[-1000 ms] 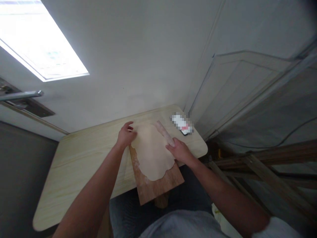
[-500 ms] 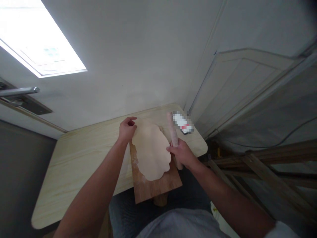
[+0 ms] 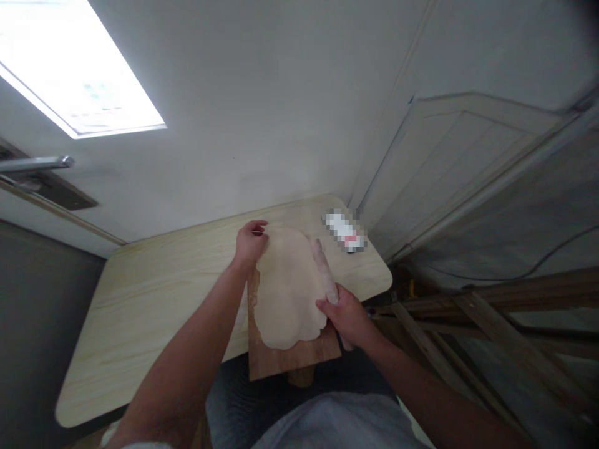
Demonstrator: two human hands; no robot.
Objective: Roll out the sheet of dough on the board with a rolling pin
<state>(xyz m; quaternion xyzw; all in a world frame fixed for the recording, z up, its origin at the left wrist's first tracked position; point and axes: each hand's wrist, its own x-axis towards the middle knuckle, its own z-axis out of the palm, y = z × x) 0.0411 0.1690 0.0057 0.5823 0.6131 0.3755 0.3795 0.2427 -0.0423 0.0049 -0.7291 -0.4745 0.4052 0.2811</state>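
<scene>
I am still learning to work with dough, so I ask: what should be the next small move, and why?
Perhaps the right hand should bring the rolling pin over the dough sheet: the pin is gripped on its lower part and runs along the sheet's right side, while the left hand is at its upper left edge.

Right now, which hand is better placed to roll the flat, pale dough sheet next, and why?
Probably the right hand: it grips the pale, cylindrical rolling pin beside the dough sheet. The left hand, at the sheet's left edge, has no pin.
</scene>
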